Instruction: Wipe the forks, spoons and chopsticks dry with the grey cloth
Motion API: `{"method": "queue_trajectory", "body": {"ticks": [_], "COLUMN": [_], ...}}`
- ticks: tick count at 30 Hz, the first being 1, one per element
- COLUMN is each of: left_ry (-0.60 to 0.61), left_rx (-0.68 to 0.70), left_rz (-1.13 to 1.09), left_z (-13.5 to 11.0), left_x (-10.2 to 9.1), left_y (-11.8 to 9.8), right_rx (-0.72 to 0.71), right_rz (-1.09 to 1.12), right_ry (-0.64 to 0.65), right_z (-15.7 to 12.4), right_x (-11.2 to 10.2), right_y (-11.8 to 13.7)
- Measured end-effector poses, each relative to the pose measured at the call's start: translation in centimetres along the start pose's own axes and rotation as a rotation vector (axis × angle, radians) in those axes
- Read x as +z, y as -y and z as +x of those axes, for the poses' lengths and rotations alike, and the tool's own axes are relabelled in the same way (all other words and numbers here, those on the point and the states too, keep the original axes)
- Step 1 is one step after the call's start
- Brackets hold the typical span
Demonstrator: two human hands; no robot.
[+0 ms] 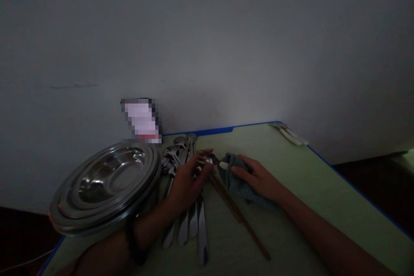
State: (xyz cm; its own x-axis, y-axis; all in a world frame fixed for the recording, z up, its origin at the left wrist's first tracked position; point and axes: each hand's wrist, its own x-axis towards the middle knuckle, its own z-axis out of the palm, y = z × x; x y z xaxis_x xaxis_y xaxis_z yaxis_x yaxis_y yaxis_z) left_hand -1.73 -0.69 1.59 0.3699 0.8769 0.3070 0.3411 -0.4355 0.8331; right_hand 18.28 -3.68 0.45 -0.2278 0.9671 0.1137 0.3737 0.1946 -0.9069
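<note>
Near the middle of the table, my left hand pinches the shiny metal end of a white-handled utensil; the fingers and dim light hide whether it is a spoon or a fork. My right hand is closed on a grey-blue cloth, which wraps part of the white handle. Beneath and beside my left hand lie several metal spoons, their handles toward me. A pair of brown chopsticks rests on the table below both hands, slanting toward the lower right.
A stack of round steel dishes stands at the left. Behind it, a phone-like device with a blurred screen leans on the wall. White-handled utensils lie at the far right corner of the pale green table, which has blue edging.
</note>
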Motion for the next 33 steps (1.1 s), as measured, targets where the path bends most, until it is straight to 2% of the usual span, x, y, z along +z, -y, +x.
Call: {"method": "queue_trajectory", "body": {"ticks": [6,9,13,16,18,22,25,29,33], "left_ry": [0.039,0.054,-0.016,-0.059,-0.016,0.126,0.173,0.179,0.125], "left_rx": [-0.092,-0.13,-0.181,-0.207,-0.212,-0.151,-0.112,-0.091,-0.118], "left_rz": [-0.185,-0.282,-0.4,-0.506,-0.545,-0.56,-0.566,-0.53,-0.483], "left_z": [0.5,0.4,0.3,0.5,0.7,0.4,0.1,-0.2,-0.3], "left_x": [-0.3,-0.2,0.2,0.3,0.2,0.3,0.5,0.6,0.7], "left_y": [0.5,0.4,0.4,0.4,0.5,0.7,0.7,0.7,0.8], "right_rx": [-0.028,-0.026,0.0,0.023,0.037,0.044,0.036,0.019,0.0], "right_rz": [-0.036,-0.051,-0.058,-0.039,0.013,0.15,0.16,0.134,0.085], "right_ry": [0.032,0.073,0.138,0.077,0.038,0.069,0.068,0.064,0.059], "right_z": [-0.2,-0.2,-0.3,-0.3,-0.3,-0.5,-0.5,-0.6,-0.6], "right_x": [0.8,0.5,-0.6,-1.0,-0.7,0.6,1.3,1.2,0.6], "right_y": [1.1,1.6,1.7,1.5,1.3,1.5,1.7,2.0,2.0]}}
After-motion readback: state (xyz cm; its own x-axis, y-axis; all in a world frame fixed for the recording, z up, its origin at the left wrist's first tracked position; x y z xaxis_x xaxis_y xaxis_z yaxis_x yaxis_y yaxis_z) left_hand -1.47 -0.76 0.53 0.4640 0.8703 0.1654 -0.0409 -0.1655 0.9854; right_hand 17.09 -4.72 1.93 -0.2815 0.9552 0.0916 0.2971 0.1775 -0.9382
